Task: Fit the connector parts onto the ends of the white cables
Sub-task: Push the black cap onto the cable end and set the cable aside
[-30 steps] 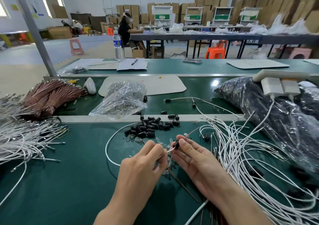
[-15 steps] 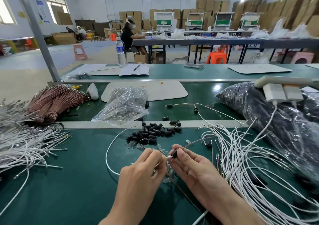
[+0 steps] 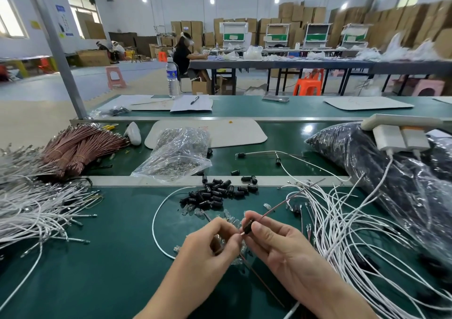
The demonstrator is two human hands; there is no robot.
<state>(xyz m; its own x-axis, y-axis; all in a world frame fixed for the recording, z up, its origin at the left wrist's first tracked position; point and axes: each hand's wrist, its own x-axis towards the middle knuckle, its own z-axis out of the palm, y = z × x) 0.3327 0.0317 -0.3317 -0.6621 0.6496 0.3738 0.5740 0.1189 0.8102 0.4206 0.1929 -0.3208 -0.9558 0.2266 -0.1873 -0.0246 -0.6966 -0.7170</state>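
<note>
Connector part [image 3: 247,227], black, pinched between thumb and forefinger of right hand [image 3: 276,244]. Left hand [image 3: 210,245] pinches end of white cable [image 3: 153,225], tip at the part's near end. Both held just above green tabletop [image 3: 97,269]. Thin brown wire [image 3: 293,197] leaves the part toward upper right. Pile of black connector parts [image 3: 215,194] lies beyond; loose white cables [image 3: 342,223] at right.

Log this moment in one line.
left hand: pinches white cable | right hand: pinches black connector at cable end | spare connectors: piled beyond hands

Bare mat [image 3: 102,265] left; cable tangle [image 3: 367,240] crowds right.
</note>
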